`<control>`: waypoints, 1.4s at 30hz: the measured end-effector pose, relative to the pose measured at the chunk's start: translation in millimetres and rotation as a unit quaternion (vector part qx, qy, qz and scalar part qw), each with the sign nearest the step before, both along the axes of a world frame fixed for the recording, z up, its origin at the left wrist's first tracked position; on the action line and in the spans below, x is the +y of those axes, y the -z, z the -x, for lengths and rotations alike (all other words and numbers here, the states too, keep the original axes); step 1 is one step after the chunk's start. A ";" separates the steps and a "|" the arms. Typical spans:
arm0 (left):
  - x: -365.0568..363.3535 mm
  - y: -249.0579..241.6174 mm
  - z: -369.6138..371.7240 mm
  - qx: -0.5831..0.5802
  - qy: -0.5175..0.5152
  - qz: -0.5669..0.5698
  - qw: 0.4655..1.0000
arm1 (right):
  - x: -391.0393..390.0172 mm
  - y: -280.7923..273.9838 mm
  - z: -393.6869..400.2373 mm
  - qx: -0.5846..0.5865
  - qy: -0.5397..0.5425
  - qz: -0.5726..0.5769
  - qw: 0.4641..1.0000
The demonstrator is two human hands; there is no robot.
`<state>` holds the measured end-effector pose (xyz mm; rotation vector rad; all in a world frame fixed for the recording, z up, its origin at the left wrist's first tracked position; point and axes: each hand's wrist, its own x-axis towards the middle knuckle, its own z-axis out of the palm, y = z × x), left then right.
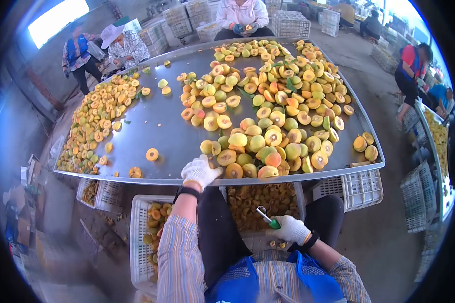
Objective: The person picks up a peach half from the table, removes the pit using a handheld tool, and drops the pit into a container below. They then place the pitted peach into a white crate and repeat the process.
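Note:
My left hand (199,172), in a white knit glove, is at the near edge of the metal table (177,151). Its thumb is spread from the fingers and no fruit shows in it. Just to its right lies a pile of halved yellow peaches (273,136), some cut side up with brown centres. My right hand (291,230), also gloved, grips a pitting spoon (274,223) with a green handle and a metal loop tip, held above my lap. Below the table edge, a crate of brown pits and scraps (263,199) sits between my knees.
A white crate (139,242) with peach halves stands by my left leg. More halves (98,111) cover the table's left side. A person (242,17) sits across the table; other people work at left and right. White crates (361,189) stand under the right corner.

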<state>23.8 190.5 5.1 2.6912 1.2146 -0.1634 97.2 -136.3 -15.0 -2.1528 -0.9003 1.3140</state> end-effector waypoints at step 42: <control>-220.7 -16.2 42.1 -0.568 -0.145 0.655 0.478 | -15.8 -1.0 27.3 -0.172 -0.011 -0.132 0.976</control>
